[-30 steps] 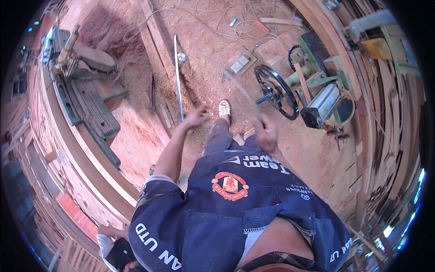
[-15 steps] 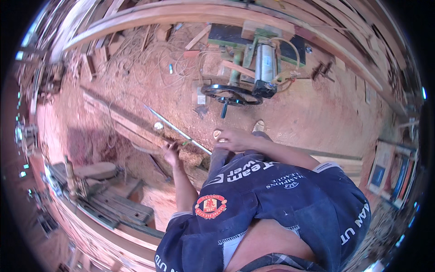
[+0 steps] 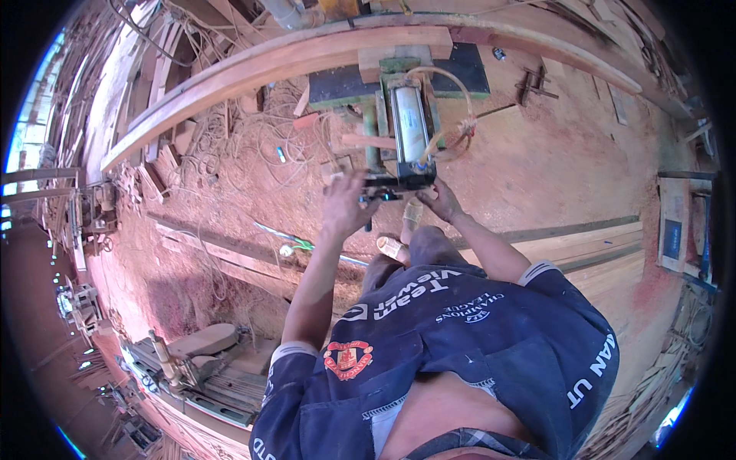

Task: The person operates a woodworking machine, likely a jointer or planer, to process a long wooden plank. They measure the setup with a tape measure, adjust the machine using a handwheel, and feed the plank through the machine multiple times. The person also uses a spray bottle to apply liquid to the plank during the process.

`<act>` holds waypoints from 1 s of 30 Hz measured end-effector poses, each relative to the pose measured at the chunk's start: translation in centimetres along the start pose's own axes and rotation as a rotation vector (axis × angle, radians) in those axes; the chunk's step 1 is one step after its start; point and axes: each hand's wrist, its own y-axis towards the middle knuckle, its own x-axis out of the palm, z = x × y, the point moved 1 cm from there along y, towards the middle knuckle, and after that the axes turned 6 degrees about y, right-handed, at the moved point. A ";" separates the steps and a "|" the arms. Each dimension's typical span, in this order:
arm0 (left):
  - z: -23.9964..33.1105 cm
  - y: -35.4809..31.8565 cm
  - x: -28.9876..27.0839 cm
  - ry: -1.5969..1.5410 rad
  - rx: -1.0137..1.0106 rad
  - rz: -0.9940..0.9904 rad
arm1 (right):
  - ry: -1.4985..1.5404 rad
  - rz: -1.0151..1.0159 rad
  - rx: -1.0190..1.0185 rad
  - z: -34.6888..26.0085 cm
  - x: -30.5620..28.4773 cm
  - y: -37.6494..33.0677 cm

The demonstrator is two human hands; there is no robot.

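Observation:
A black handwheel [image 3: 383, 182] with a short crank handle stands on a machine in front of me, below a silver air cylinder [image 3: 410, 123]. My left hand [image 3: 345, 205] is at the wheel's left side, its slightly blurred fingers curled over the rim. At the right side, beside the cylinder's black end block [image 3: 416, 175], my right hand [image 3: 442, 203] has thumb and fingers closed about the rim, which is partly hidden there. A long thin pale strip [image 3: 272, 230] with a green thing [image 3: 304, 244] on it lies below and left of my left hand.
A long wooden beam [image 3: 253, 73] crosses behind the cylinder. Thin hoses [image 3: 222, 153] lie tangled on the sawdust at left. Planks [image 3: 552, 241] lie low at right. A bench machine [image 3: 207, 372] stands at lower left, and a blue-panelled box [image 3: 678, 222] at far right.
Both hands have moved up and forward to the handwheel; the left came away from beside the pale strip, the right from near my lap. The view has shifted, putting the machine further left.

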 end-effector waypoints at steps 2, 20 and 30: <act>0.4 3.7 0.3 -0.065 -0.026 -0.328 | -0.036 0.017 -0.022 1.6 1.0 1.8; -15.5 3.2 11.4 -0.373 0.019 -0.265 | -0.353 0.179 -0.206 -1.3 3.7 3.3; -8.6 4.4 6.7 -0.532 0.218 -0.219 | 0.410 0.125 0.256 8.2 1.3 5.7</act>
